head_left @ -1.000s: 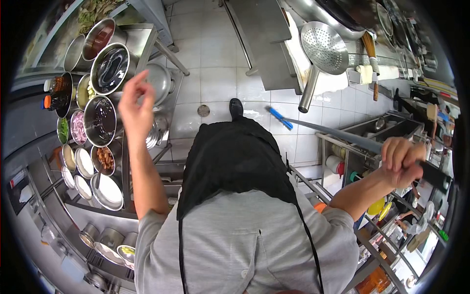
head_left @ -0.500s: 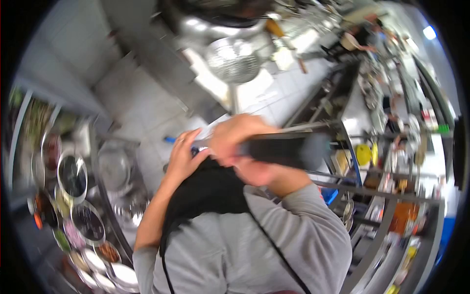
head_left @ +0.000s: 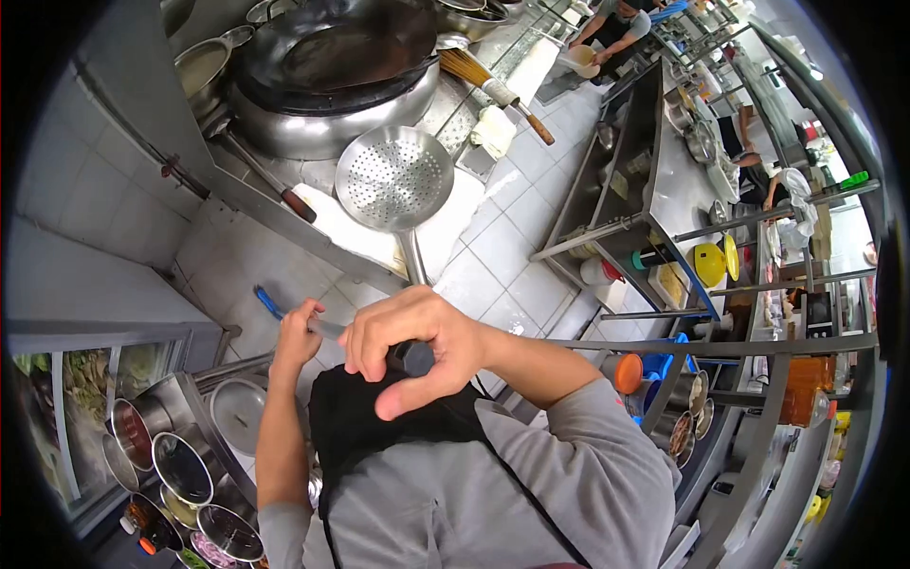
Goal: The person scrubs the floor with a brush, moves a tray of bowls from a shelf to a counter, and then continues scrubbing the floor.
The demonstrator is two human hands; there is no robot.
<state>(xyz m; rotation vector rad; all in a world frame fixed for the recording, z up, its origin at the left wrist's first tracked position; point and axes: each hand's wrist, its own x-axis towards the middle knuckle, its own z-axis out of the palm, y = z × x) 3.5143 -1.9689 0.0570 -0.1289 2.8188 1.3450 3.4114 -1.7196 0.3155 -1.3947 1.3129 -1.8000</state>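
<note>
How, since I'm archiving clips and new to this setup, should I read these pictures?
There's no machine: a person works with two bare hands. The only camera sits on their head, looking forward and down, so their black apron shows below. The left hand appears to hold a long handle with a blue end. The right hand curls half-open; whether it touches the handle is unclear. Ahead is a metal counter with a perforated ladle, a straw brush and a black wok.
</note>
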